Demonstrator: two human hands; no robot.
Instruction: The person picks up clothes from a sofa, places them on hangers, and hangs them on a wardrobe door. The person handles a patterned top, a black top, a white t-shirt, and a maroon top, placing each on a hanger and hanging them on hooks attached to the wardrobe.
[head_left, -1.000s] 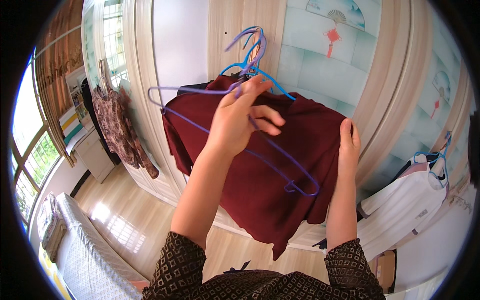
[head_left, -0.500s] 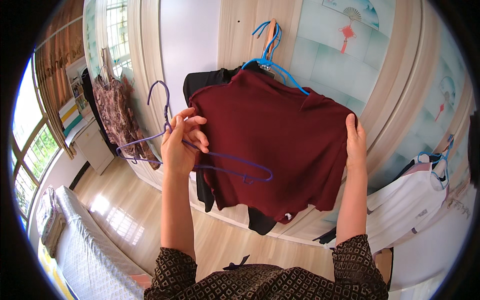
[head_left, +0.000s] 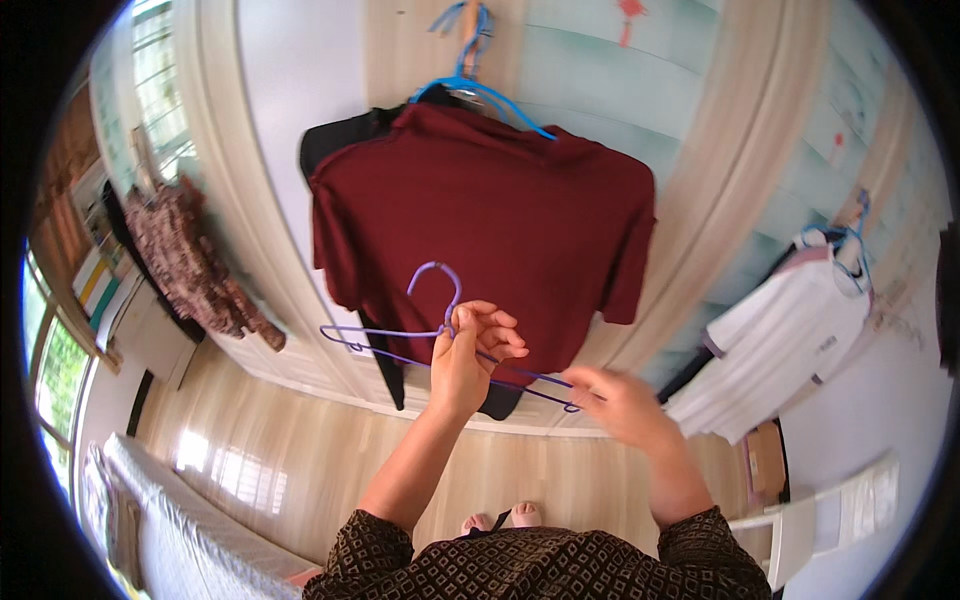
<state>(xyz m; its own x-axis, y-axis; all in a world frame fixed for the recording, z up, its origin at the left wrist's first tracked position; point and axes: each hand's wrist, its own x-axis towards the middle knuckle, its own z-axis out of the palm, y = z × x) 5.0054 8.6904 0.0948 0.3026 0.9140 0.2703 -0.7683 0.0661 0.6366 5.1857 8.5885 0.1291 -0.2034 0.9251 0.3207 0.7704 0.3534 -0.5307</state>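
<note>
Left hand (head_left: 470,350) pinches a purple wire hanger (head_left: 440,340) at its neck; blurred right hand (head_left: 620,400) grips its end, before a hanging maroon shirt (head_left: 500,220).

Empty purple wire hanger (head_left: 440,345) (hook upward) held level

camera: one head view, worn on my head, a wide fisheye bending straight edges near the rim.
facing: forward and down, toward the wardrobe doors (head_left: 300,200) and wooden floor (head_left: 300,450).
nearness: my forearms enter from the lower edge, close to the lens.
overlap: no second view to share anything.
</note>
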